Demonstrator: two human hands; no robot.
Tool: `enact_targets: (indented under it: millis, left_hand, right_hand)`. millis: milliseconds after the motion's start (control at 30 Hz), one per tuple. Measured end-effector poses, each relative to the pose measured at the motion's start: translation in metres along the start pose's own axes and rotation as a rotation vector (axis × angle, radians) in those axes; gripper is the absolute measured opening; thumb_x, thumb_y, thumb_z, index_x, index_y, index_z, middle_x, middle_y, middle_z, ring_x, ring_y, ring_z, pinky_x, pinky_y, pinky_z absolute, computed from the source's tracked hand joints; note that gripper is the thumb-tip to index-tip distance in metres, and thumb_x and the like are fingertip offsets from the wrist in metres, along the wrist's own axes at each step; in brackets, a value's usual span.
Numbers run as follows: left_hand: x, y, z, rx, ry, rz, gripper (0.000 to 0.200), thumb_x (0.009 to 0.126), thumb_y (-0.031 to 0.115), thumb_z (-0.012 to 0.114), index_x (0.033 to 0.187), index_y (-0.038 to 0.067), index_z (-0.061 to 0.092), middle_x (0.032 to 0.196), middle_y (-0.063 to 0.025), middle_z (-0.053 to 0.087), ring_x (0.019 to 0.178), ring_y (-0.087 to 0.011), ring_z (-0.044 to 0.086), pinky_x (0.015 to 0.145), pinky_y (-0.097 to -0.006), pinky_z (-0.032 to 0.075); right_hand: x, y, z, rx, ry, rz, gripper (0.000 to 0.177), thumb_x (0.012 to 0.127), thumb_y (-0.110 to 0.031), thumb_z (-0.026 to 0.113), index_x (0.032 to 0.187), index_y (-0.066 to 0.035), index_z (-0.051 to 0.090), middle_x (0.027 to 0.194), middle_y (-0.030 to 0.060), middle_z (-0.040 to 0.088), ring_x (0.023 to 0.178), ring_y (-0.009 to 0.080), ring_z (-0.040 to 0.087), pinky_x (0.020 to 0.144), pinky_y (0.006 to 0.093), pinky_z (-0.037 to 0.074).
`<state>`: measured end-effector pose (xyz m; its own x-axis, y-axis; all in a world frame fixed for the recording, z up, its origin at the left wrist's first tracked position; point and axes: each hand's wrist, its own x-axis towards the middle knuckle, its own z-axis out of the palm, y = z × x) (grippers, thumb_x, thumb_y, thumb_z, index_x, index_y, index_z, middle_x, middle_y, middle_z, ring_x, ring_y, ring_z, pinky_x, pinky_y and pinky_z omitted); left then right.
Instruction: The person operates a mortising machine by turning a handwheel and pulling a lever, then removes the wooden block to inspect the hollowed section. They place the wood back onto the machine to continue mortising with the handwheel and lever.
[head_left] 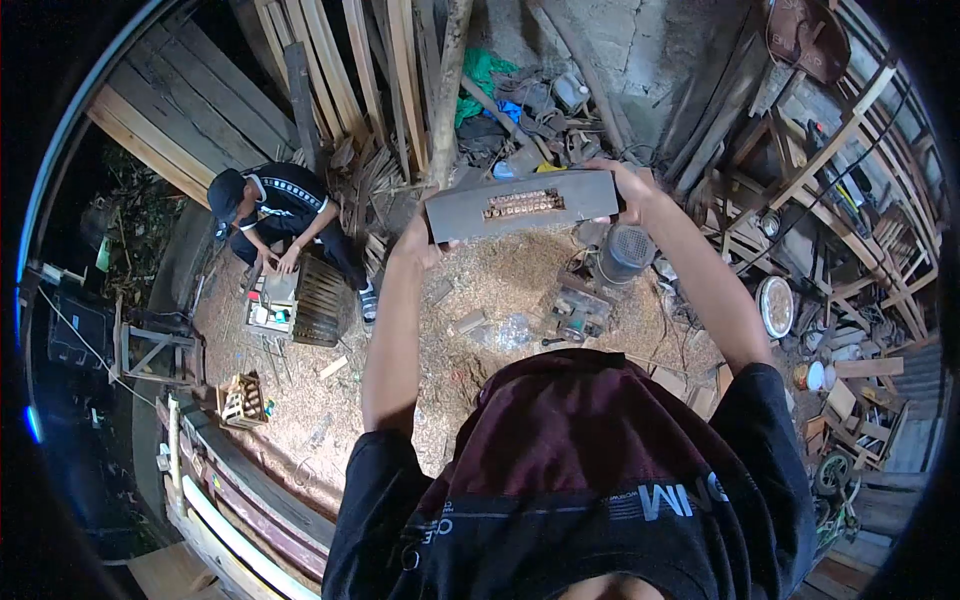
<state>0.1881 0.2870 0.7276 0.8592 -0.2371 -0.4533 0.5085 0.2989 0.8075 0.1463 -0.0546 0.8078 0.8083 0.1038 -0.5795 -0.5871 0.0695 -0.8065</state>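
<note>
A long grey rectangular block (455, 215) is held up in front of me, slightly tilted. A rectangular recess (523, 204) in its face shows rows of small, pale brown, rounded shapes; I cannot make out what they are. My left hand (418, 243) grips the block's left end, its fingers partly hidden behind it. My right hand (632, 190) is closed round the right end, with fingers along the top and under the lower corner. Both arms are stretched out, and the block is above a floor covered in wood shavings (500, 270).
At left, a co-worker (285, 205) bends over a slatted wooden crate (318, 305). A mesh-topped grey bucket (627, 252) and a toolbox-like container (580, 308) stand beyond my arms. Planks (330, 70) lean at the back; a wooden rack (810, 170) stands right.
</note>
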Motion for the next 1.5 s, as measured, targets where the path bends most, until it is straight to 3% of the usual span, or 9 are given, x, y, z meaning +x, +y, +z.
enact_targets:
  millis: [100, 200, 233, 333, 700, 1033, 1200, 1367, 1500]
  left_hand:
    - [-0.025, 0.025, 0.030, -0.070, -0.072, -0.024, 0.052, 0.091, 0.045, 0.065, 0.124, 0.005, 0.059, 0.112, -0.0086, 0.066, 0.095, -0.0234, 0.066, 0.075, -0.0373, 0.058]
    - [-0.035, 0.029, 0.049, 0.276, -0.115, 0.215, 0.060, 0.086, 0.031, 0.075, 0.132, 0.000, 0.052, 0.118, -0.0147, 0.065, 0.108, -0.0261, 0.064, 0.090, -0.0378, 0.054]
    - [-0.037, 0.036, 0.050, 0.224, -0.179, 0.255, 0.074, 0.075, 0.012, 0.085, 0.135, -0.006, 0.046, 0.125, -0.0200, 0.059, 0.116, -0.0234, 0.059, 0.095, -0.0361, 0.052]
    - [-0.022, 0.035, 0.034, 0.533, -0.244, 0.740, 0.094, 0.067, 0.007, 0.089, 0.141, -0.009, 0.033, 0.132, -0.0199, 0.053, 0.119, -0.0229, 0.057, 0.095, -0.0358, 0.052]
    - [-0.039, 0.049, 0.051, 0.523, -0.150, 1.152, 0.093, 0.053, -0.005, 0.089, 0.132, 0.005, 0.041, 0.122, -0.0073, 0.055, 0.109, -0.0188, 0.058, 0.095, -0.0321, 0.049]
    - [-0.029, 0.027, 0.038, 0.469, -0.096, 0.916, 0.075, 0.070, -0.013, 0.076, 0.134, 0.008, 0.043, 0.119, -0.0094, 0.060, 0.107, -0.0170, 0.060, 0.089, -0.0325, 0.054]
    - [-0.014, 0.010, 0.033, 0.124, -0.178, 0.739, 0.081, 0.067, -0.014, 0.078, 0.135, 0.009, 0.041, 0.123, -0.0091, 0.059, 0.111, -0.0187, 0.058, 0.092, -0.0332, 0.053]
    - [0.009, -0.009, 0.029, 0.271, -0.321, 0.893, 0.092, 0.058, -0.012, 0.084, 0.136, 0.009, 0.040, 0.128, -0.0072, 0.055, 0.118, -0.0210, 0.055, 0.101, -0.0357, 0.048]
    - [0.008, -0.031, 0.041, 0.210, -0.424, 0.778, 0.093, 0.059, -0.012, 0.084, 0.138, 0.009, 0.040, 0.132, -0.0069, 0.052, 0.118, -0.0202, 0.055, 0.100, -0.0338, 0.049]
  right_hand:
    - [0.002, 0.004, -0.013, 0.041, 0.041, -0.152, 0.056, 0.089, -0.046, 0.062, 0.127, -0.005, 0.055, 0.118, 0.0120, 0.065, 0.101, 0.0237, 0.066, 0.076, 0.0367, 0.057]
    - [-0.029, -0.001, -0.009, 0.016, 0.115, -0.521, 0.072, 0.082, -0.035, 0.077, 0.136, 0.001, 0.046, 0.128, 0.0174, 0.058, 0.116, 0.0267, 0.059, 0.095, 0.0401, 0.050]
    - [-0.044, -0.008, -0.010, -0.131, 0.161, -0.686, 0.087, 0.074, -0.022, 0.086, 0.140, 0.005, 0.038, 0.130, 0.0206, 0.055, 0.124, 0.0286, 0.054, 0.104, 0.0405, 0.042]
    - [-0.053, 0.002, -0.029, -0.393, 0.014, -0.996, 0.093, 0.069, -0.018, 0.089, 0.143, 0.002, 0.036, 0.132, 0.0178, 0.054, 0.123, 0.0291, 0.054, 0.107, 0.0378, 0.040]
    - [-0.104, 0.002, -0.003, -0.858, 0.394, -1.338, 0.078, 0.066, -0.014, 0.088, 0.132, -0.004, 0.047, 0.126, 0.0155, 0.059, 0.121, 0.0297, 0.056, 0.103, 0.0381, 0.043]
    - [-0.144, -0.009, 0.041, -1.012, 0.282, -1.316, 0.077, 0.063, -0.004, 0.080, 0.133, -0.004, 0.047, 0.134, 0.0173, 0.053, 0.126, 0.0343, 0.050, 0.108, 0.0412, 0.040]
    - [-0.153, -0.005, 0.061, -1.128, 0.319, -1.308, 0.078, 0.061, -0.001, 0.077, 0.134, -0.006, 0.049, 0.134, 0.0176, 0.052, 0.125, 0.0362, 0.050, 0.109, 0.0411, 0.039]
    - [-0.176, -0.003, 0.086, -1.067, 0.410, -1.216, 0.080, 0.062, -0.005, 0.079, 0.136, -0.006, 0.047, 0.136, 0.0156, 0.052, 0.126, 0.0339, 0.051, 0.108, 0.0402, 0.040]
    - [-0.190, 0.001, 0.090, -1.062, 0.492, -1.160, 0.087, 0.063, -0.011, 0.084, 0.140, -0.006, 0.045, 0.143, 0.0147, 0.049, 0.132, 0.0313, 0.049, 0.109, 0.0394, 0.040]
